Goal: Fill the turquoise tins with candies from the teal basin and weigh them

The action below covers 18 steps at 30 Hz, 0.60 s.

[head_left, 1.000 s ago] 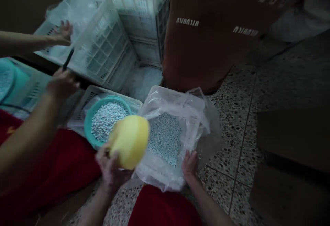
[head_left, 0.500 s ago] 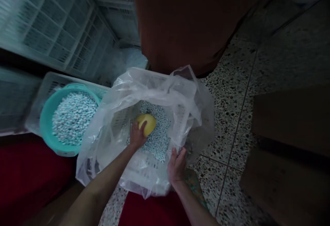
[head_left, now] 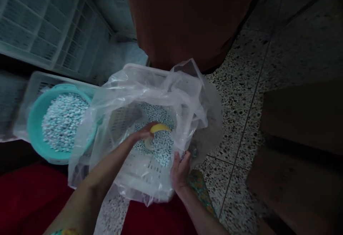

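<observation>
My left hand is closed on a yellow bowl, tilted on its side inside a white slatted crate. A clear plastic bag lines the crate and hangs over its rims. Small pale blue-white pellets lie in the bag, and more show within the bowl's curve. At the crate's near right corner, my right hand grips the bag's edge, its thumb on top. A teal basin stands to the left, heaped with pale blue-white pieces.
Stacked white crates rise at the back left. Brown cloth hangs just beyond the lined crate. Cardboard boxes stand to the right on the speckled floor. Red cloth shows at the lower left.
My left hand has turned the yellow bowl from bottom up onto its side, so its rim and pellets inside it show. My right hand keeps its grip on the bag. The view has shifted slightly.
</observation>
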Each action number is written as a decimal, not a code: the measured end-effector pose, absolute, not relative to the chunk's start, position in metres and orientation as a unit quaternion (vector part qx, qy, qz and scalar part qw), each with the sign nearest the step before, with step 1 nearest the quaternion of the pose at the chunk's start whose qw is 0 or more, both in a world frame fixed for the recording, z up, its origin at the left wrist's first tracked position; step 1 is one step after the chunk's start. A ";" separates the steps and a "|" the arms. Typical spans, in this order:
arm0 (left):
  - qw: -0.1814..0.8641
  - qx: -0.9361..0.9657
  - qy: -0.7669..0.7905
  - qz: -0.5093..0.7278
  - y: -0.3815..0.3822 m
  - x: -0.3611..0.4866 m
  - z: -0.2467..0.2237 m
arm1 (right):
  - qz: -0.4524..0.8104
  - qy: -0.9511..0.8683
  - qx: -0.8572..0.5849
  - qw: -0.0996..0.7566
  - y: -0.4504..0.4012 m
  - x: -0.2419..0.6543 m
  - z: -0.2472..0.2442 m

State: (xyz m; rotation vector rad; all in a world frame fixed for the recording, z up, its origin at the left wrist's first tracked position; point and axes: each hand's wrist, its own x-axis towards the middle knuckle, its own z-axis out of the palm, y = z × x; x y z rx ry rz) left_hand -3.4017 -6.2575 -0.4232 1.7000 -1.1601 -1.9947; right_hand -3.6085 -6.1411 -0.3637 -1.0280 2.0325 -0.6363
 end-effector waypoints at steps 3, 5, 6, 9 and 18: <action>0.129 0.622 -0.535 -0.557 -6.301 -3.401 -0.431 | -0.254 0.799 -0.397 0.374 -6.139 -3.608 -0.368; 0.116 0.621 -0.628 -0.454 -6.319 -3.411 -0.441 | -0.250 0.801 -0.391 0.379 -6.137 -3.607 -0.370; 0.106 0.602 -0.669 -0.423 -6.322 -3.417 -0.446 | -0.248 0.801 -0.389 0.383 -6.136 -3.607 -0.371; 0.074 0.541 -0.727 -0.417 -6.305 -3.428 -0.457 | -0.248 0.803 -0.382 0.384 -6.135 -3.605 -0.373; 0.081 0.528 -0.531 -0.658 -6.199 -3.382 -0.450 | -0.263 0.807 -0.360 0.389 -6.137 -3.600 -0.369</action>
